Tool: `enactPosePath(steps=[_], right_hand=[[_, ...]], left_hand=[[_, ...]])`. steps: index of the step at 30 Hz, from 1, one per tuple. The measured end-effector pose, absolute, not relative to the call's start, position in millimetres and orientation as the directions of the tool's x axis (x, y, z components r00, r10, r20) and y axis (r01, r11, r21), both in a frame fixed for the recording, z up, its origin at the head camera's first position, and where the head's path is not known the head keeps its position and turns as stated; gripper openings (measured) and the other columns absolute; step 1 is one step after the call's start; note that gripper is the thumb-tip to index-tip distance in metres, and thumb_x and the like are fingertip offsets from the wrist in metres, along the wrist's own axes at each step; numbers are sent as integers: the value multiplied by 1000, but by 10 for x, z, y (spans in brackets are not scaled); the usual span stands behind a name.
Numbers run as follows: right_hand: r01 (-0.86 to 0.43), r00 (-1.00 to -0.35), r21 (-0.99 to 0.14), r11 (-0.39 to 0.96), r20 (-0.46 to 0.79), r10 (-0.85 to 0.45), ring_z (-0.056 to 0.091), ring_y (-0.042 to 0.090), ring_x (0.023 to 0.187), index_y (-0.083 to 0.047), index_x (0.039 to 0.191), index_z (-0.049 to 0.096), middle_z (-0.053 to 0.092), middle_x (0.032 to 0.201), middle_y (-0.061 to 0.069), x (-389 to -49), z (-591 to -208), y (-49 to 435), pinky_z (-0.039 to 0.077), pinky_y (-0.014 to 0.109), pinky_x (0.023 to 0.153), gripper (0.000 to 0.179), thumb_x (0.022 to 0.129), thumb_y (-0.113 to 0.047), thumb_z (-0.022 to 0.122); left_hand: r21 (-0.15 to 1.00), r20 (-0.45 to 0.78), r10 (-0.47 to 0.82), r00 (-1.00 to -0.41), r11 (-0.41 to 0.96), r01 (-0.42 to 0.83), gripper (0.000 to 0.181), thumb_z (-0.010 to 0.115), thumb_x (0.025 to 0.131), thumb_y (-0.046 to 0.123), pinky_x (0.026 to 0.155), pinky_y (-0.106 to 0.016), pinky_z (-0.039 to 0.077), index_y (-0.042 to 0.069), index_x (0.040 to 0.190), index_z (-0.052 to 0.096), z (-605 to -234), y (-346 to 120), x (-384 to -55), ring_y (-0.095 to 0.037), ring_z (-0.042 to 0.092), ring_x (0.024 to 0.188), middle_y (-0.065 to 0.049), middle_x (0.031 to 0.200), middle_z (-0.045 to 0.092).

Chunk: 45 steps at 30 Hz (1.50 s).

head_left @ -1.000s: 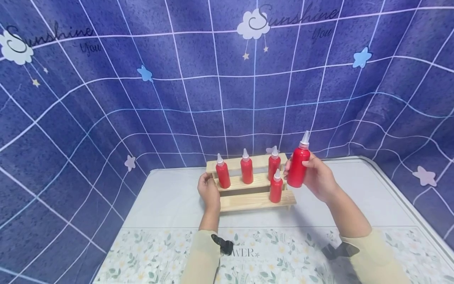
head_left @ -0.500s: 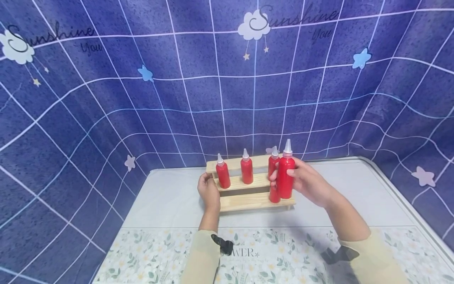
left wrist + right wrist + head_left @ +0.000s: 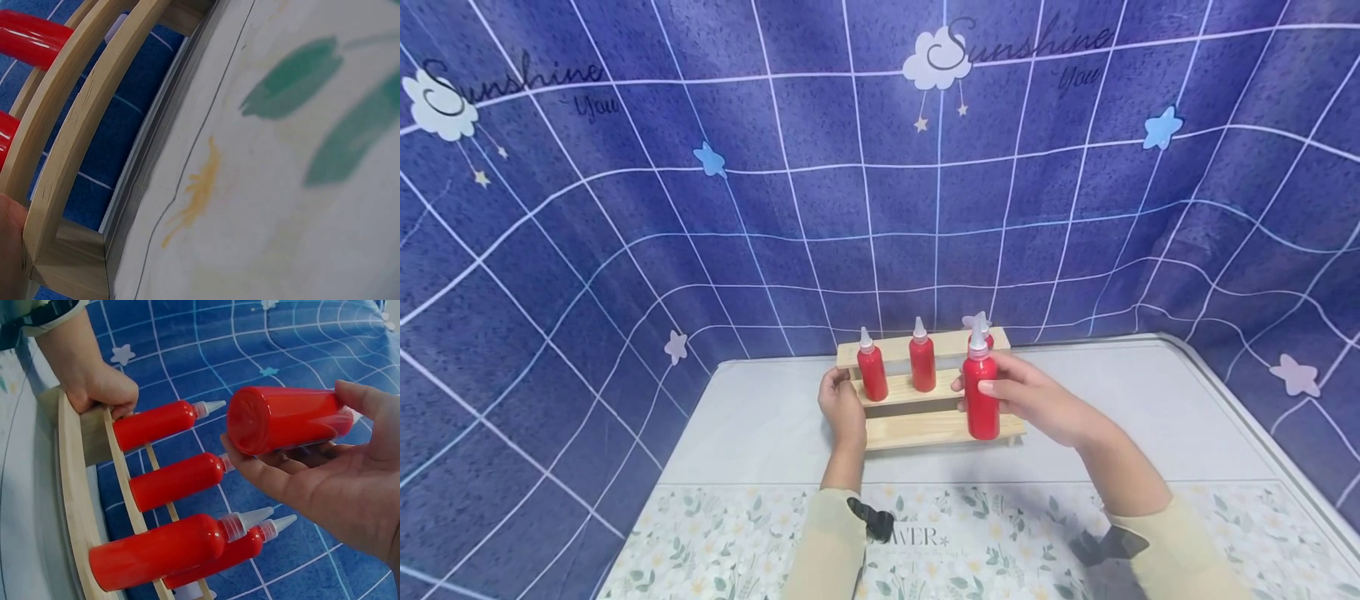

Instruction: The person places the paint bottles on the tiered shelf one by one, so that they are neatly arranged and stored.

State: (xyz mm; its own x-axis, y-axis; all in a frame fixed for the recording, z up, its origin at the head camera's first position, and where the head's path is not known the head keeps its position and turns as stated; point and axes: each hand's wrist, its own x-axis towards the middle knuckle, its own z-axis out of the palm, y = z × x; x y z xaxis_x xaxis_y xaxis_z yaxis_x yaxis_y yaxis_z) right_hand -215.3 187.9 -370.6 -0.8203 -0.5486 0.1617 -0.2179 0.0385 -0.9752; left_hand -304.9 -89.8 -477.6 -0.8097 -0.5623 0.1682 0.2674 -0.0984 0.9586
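My right hand [image 3: 1037,396] grips a red squeeze bottle [image 3: 982,404] with a clear pointed nozzle. It holds the bottle upright above the right part of a three-step wooden rack [image 3: 917,430]. In the right wrist view the held bottle [image 3: 287,419] is apart from the rack, its base showing. On the rack's middle step stand three red bottles, the left one [image 3: 872,373], the centre one [image 3: 922,364] and a right one [image 3: 988,339] partly hidden. A front-step bottle [image 3: 159,550] shows in the right wrist view. My left hand [image 3: 844,410] holds the rack's left end.
The rack stands on a white table [image 3: 760,417] with a floral mat [image 3: 715,533] along its near side. A blue gridded curtain [image 3: 820,200] hangs close behind the rack and along both sides. The table's raised edge [image 3: 1217,375] runs along the right.
My right hand has carried the bottle left and down, from beside the rack to over its right part, covering the front-step bottle in the head view. My left hand stays on the rack.
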Motion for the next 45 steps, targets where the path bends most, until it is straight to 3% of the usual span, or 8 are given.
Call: enactPosePath(steps=[5, 8, 16, 24, 31, 39, 45], right_hand=[[-217, -823, -971, 102, 125, -555, 74, 25, 118, 3, 143, 51, 68, 131, 25, -2148, -3762, 1845, 61, 36, 103, 42, 106, -16, 56], [-233, -819, -964, 129, 123, -561, 73, 20, 115, 4, 145, 50, 66, 132, 32, -2147, -3787, 1830, 61, 40, 101, 44, 106, -16, 56], [-256, -803, -953, 164, 116, -584, 71, 11, 115, 4, 142, 54, 68, 135, 27, -2166, -3837, 1712, 61, 37, 98, 41, 105, -14, 59], [-266, -790, -947, 181, 107, -603, 70, 17, 116, 3, 135, 58, 70, 130, 24, -2225, -3995, 1636, 59, 28, 100, 35, 104, -13, 62], [-323, -781, -921, 218, 129, -611, 70, 20, 110, 4, 128, 61, 72, 121, 22, -2276, -4065, 1572, 60, 24, 96, 30, 101, -10, 65], [-259, -793, -936, 239, 64, -606, 68, 30, 118, 5, 133, 53, 67, 128, 25, -2278, -4123, 1486, 62, 51, 102, 36, 102, -9, 65], [-269, -811, -920, 283, 58, -583, 66, 32, 125, 0, 136, 54, 65, 131, 20, -2315, -4199, 1380, 60, 52, 106, 37, 102, -10, 65]], left_hand=[[960, 168, -559, -812, -94, 264, 32, 42, 94, -9, 95, -26, 44, -16, 119, 60, -4799, -902, -3069, -44, 58, 121, -34, 123, 62], [958, 175, -555, -813, -94, 270, 31, 43, 94, -9, 96, -27, 45, -17, 119, 60, -4785, -898, -3059, -46, 57, 121, -35, 123, 62], [956, 176, -558, -811, -101, 277, 31, 42, 93, -11, 93, -31, 49, -18, 117, 60, -4766, -894, -3034, -46, 57, 117, -36, 120, 61], [957, 153, -557, -816, -122, 263, 30, 41, 93, -10, 86, -22, 48, -16, 113, 61, -4796, -897, -3041, -41, 57, 111, -35, 117, 60], [954, 184, -567, -803, -94, 285, 30, 40, 92, -11, 85, -23, 47, -19, 113, 60, -4799, -917, -3063, -42, 56, 106, -38, 116, 59], [959, 173, -565, -806, -90, 269, 33, 40, 92, -10, 90, -24, 44, -19, 116, 60, -4905, -937, -3183, -46, 55, 114, -38, 119, 60], [961, 164, -573, -803, -92, 262, 33, 40, 93, -9, 84, -21, 45, -16, 117, 62, -5050, -977, -3274, -42, 56, 110, -34, 119, 61]])
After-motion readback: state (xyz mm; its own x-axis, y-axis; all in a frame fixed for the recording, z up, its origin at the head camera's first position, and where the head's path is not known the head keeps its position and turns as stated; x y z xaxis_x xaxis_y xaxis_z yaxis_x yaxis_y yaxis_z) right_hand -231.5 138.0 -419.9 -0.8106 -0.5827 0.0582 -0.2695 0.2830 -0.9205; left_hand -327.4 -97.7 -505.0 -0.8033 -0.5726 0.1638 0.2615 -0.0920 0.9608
